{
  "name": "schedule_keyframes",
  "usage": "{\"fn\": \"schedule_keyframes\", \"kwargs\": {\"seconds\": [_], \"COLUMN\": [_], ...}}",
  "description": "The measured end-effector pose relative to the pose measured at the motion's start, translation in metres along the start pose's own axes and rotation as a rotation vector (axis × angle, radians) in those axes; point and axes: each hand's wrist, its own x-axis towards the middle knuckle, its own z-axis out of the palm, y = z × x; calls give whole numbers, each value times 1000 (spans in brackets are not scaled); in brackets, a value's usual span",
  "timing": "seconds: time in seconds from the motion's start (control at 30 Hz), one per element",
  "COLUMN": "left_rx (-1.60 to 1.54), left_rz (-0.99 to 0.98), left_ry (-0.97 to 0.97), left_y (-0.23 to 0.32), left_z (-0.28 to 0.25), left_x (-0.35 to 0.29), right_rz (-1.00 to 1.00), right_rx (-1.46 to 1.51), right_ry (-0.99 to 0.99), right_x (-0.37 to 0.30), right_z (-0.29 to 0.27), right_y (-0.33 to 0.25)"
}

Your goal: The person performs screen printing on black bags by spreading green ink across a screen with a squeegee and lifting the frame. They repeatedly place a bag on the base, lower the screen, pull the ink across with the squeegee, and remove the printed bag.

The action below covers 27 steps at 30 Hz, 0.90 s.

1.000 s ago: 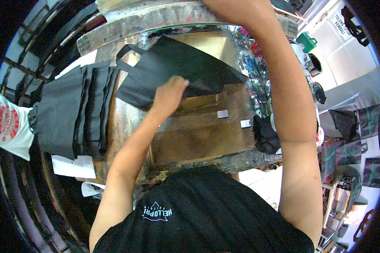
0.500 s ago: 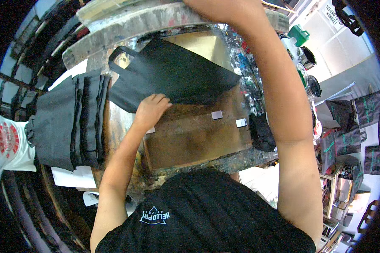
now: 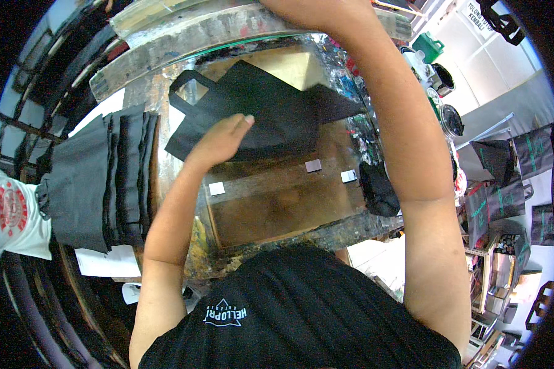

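A black fabric tote bag (image 3: 271,117) lies spread at an angle on the brown work board (image 3: 277,215), its loop handle at the upper left and a dark corner reaching right. My left hand (image 3: 218,142) rests over the bag's lower left part, fingers stretched out, with nothing seen in them. At the top edge my right hand (image 3: 317,11) is cut off by the picture, so its fingers are hidden. It is near a long, paint-stained bar (image 3: 240,40). Small pale squares, including a white one (image 3: 216,188) and a mauve one (image 3: 313,165), sit on the board below the bag.
A stack of black bags (image 3: 98,178) stands left of the board, beside a white printed cloth (image 3: 18,212). Black cloth (image 3: 378,187) lies at the board's right edge. Beyond my right arm are a green jug (image 3: 428,47), open cans (image 3: 451,120) and hanging dark bags (image 3: 532,154).
The bag has shifted and flattened, with its handle more spread out. My left hand has moved up over it, uncovering the white square. My right arm has moved slightly left.
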Motion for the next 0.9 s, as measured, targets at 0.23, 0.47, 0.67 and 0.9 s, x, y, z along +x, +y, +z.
{"fn": "schedule_keyframes", "kwargs": {"seconds": [0.23,0.47,0.67,0.9], "left_rx": [578,635,618,625], "left_rz": [67,-57,-7,-134], "left_ry": [34,309,295,295], "left_y": [-29,-32,-51,-38], "left_z": [88,103,79,68], "left_x": [-1,51,18,8], "right_rz": [-13,-10,5,21], "right_rx": [17,8,-96,-25], "right_ry": [29,2,27,19], "right_x": [-6,-1,-4,2], "right_z": [-6,-7,-3,-5], "right_y": [-4,-3,-3,-6]}}
